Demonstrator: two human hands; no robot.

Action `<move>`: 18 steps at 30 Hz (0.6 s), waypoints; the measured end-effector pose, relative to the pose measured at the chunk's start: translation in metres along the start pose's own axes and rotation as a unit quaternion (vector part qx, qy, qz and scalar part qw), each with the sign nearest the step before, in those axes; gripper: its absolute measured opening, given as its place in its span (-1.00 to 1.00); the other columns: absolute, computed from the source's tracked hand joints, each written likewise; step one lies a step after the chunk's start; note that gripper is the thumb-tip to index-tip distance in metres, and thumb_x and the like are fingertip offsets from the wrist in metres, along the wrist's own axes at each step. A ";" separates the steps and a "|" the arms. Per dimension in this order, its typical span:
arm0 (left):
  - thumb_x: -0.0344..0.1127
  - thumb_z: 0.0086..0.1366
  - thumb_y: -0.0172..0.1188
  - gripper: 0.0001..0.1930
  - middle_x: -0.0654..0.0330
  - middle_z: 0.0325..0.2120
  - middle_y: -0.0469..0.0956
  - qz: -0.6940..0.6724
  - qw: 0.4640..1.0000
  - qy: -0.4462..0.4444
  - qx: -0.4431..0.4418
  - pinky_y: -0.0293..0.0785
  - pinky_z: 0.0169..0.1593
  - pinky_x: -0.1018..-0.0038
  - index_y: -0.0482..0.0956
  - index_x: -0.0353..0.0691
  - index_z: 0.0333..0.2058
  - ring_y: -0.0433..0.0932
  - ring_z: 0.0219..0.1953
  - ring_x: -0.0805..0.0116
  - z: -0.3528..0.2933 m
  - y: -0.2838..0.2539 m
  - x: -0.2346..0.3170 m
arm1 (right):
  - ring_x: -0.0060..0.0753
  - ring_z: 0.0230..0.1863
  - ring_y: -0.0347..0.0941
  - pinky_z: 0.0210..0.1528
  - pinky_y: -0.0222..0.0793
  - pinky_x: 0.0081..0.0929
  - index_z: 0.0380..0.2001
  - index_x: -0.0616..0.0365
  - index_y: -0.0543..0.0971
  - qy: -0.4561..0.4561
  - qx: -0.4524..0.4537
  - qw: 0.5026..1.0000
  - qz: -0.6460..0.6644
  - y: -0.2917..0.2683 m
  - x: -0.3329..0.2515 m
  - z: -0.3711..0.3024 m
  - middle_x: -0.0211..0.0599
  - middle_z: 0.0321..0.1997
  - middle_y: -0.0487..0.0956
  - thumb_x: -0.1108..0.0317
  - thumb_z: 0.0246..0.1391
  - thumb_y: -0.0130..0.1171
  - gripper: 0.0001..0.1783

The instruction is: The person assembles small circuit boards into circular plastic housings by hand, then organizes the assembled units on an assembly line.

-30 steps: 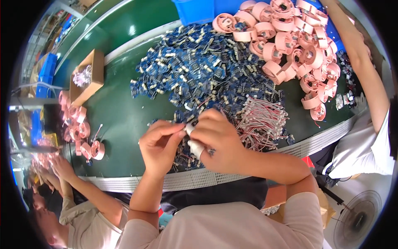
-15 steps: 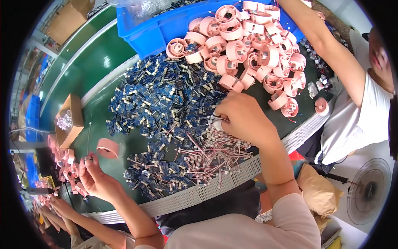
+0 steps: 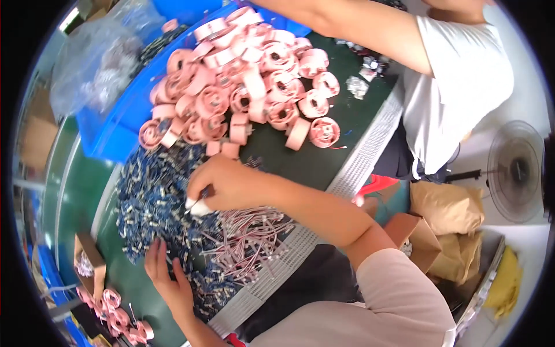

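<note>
My right hand is over the right side of a heap of small blue circuit boards. Its thumb and fingers are pinched together, with white coverings at the tips; whatever lies between them is hidden. Lower left, my left hand has its fingers stretched out and apart at the near edge of the boards, and nothing shows in it. Beside the boards lies a tangled bundle of thin pink-and-white wires with white connectors. Beyond my right hand is a large pile of pink round plastic housings.
A blue bin stands behind the housings, with a clear plastic bag by it. More housings and a small cardboard box sit at left. Another person's arm reaches across the far side. A fan stands right.
The view has swung right. My left hand, pinching a small part near a lone pink housing before, has come to the boards with fingers spread. My right hand has shifted from the wires onto the boards.
</note>
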State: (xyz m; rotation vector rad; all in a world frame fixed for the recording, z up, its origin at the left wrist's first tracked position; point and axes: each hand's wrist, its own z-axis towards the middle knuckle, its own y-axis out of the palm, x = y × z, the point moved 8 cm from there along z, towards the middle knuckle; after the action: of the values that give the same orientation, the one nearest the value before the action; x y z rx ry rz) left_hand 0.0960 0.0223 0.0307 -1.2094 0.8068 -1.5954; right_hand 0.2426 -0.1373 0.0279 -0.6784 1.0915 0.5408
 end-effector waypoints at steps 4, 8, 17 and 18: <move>-0.53 0.10 0.11 -0.78 0.01 -0.16 0.46 -0.051 0.998 -0.021 0.009 0.30 -0.01 0.26 0.52 -0.33 -0.23 0.41 -0.12 0.02 -0.004 0.009 -0.007 | -0.48 -0.46 0.49 -0.44 0.38 -0.58 -0.49 0.30 0.57 -0.029 0.080 0.993 0.078 -0.008 -0.007 -0.010 -0.28 -0.46 0.53 0.52 -0.19 0.29 -0.87; -0.56 0.07 0.14 -0.74 -0.01 -0.18 0.47 -0.072 0.996 -0.051 0.026 0.38 -0.14 0.32 0.52 -0.34 -0.21 0.45 -0.18 0.06 -0.009 0.005 -0.020 | -0.52 -0.51 0.46 -0.47 0.36 -0.57 -0.47 0.29 0.55 -0.023 0.121 0.991 0.053 -0.004 -0.013 -0.013 -0.31 -0.50 0.51 0.48 -0.15 0.27 -0.86; -0.64 0.08 0.11 -0.68 0.05 -0.16 0.45 -0.223 0.961 -0.154 0.053 0.42 -0.25 0.49 0.50 -0.35 -0.14 0.45 -0.16 0.25 -0.020 0.005 -0.036 | -0.59 -0.52 0.45 -0.46 0.38 -0.61 -0.39 0.24 0.44 0.007 0.138 0.990 0.036 -0.002 -0.008 -0.008 -0.35 -0.56 0.50 0.47 -0.03 0.18 -0.86; -0.65 0.09 0.10 -0.69 0.06 -0.16 0.45 -0.236 0.956 -0.160 0.062 0.42 -0.23 0.49 0.50 -0.36 -0.14 0.45 -0.15 0.27 -0.026 0.004 -0.048 | -0.64 -0.45 0.44 -0.43 0.38 -0.65 -0.40 0.23 0.44 0.007 0.132 0.989 0.065 0.005 -0.004 -0.006 -0.40 -0.50 0.50 0.53 -0.05 0.17 -0.88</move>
State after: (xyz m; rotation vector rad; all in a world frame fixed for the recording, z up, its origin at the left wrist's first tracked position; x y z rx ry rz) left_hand 0.0759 0.0650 0.0033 -1.5967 0.2112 -1.7253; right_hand 0.2343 -0.1385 0.0285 -0.3812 1.2008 0.4917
